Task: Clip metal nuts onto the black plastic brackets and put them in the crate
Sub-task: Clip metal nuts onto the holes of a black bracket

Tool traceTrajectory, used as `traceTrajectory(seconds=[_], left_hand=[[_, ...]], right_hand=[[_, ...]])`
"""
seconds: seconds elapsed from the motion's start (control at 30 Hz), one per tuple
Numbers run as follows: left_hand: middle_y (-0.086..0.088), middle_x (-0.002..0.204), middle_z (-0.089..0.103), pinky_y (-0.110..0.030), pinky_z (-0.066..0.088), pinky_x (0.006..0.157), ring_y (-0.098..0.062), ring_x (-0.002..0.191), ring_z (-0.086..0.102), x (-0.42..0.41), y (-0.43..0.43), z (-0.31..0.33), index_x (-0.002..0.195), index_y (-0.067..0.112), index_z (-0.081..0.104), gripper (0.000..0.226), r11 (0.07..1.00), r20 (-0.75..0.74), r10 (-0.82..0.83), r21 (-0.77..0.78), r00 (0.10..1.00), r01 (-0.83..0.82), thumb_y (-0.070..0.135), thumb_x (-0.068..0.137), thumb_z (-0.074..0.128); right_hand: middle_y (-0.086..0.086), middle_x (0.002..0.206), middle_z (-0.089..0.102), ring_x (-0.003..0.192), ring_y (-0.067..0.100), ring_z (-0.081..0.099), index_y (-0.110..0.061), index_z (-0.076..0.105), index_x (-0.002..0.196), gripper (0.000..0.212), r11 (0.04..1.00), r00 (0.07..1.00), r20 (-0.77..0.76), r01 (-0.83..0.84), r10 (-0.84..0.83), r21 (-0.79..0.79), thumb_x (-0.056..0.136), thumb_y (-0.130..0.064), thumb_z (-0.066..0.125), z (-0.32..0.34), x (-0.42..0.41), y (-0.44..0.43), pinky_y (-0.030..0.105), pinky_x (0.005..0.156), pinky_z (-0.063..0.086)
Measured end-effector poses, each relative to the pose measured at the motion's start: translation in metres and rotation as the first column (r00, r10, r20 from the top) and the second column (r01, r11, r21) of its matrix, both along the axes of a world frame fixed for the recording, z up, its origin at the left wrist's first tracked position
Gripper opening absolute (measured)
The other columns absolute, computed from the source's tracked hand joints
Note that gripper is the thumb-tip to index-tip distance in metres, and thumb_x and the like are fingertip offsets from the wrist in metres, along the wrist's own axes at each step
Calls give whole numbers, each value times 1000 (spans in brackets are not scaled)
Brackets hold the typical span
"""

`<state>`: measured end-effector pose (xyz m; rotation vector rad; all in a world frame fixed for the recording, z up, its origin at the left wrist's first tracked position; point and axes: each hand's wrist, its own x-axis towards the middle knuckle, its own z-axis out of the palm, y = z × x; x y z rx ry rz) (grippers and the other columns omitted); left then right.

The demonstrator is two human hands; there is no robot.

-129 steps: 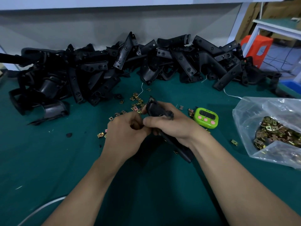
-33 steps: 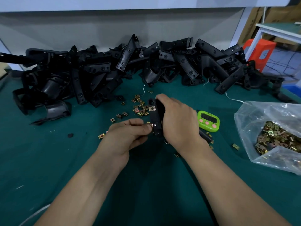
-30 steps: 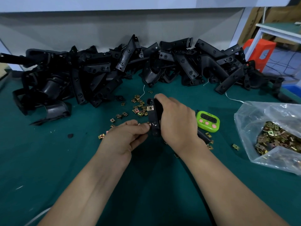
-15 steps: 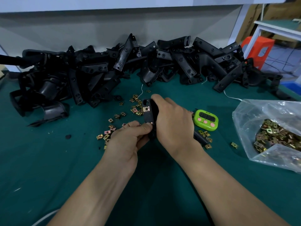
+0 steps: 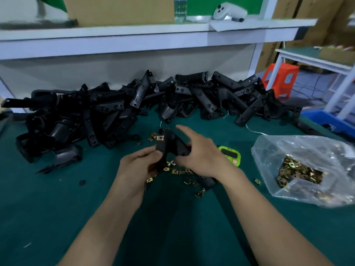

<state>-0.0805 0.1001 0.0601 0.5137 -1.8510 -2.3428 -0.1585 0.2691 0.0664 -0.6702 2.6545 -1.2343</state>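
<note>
While both hands meet above the table (image 5: 57, 208), the left hand (image 5: 138, 166) pinches the lower end of a black bracket (image 5: 172, 145) and the right hand (image 5: 201, 156) grips its other side, forefinger lifted straight. One brass nut (image 5: 160, 138) sits clipped near the bracket's top. Loose nuts (image 5: 180, 172) lie scattered on the table beneath, with the bracket pile (image 5: 115, 110) behind.

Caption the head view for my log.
Left hand and right hand hold a black bracket bearing one clipped nut, over loose nuts.
</note>
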Motion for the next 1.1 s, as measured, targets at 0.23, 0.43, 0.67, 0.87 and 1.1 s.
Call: traceTrajectory(seconds=[0.23,0.43,0.67,0.87,1.1], left_hand=[[-9,106,77,-29,54,90,-15,100,73,-5,36,32,115,31,77,29,995,-126,-47,-91,991,36,15,91,72],[19,77,72,-6,47,67,6,75,65,-27,114,95,117,31,77,44,918,-326,-231,-385,917,94,19,75,83],[-3,77,71,-15,40,44,-9,54,64,-82,275,120,105,13,73,17,748,-47,-655,-177,754,639,5,94,63],[-3,72,67,-19,53,52,-11,59,65,-108,383,105,90,8,66,7,613,227,-748,-123,624,780,10,96,64],[-12,114,58,-37,50,94,-25,107,60,-125,434,104,107,6,64,25,664,188,-745,126,640,737,29,105,54]], right_hand=[[7,83,76,60,25,69,-42,55,129,51,963,967,239,146,-90,-226,89,-14,67,35,27,45,36,55,57],[6,72,75,49,21,63,-41,63,119,47,873,942,104,336,-321,-353,85,-9,68,82,46,122,27,51,49],[19,78,70,55,26,58,-17,66,112,31,555,785,378,616,-491,-559,90,3,59,79,72,256,29,53,49],[21,76,63,51,27,59,4,61,92,18,250,618,694,786,-370,-566,86,6,44,43,76,335,32,47,51],[15,107,57,98,31,56,-1,60,110,27,27,375,749,902,-547,-431,102,-27,55,56,-19,402,46,98,51]])
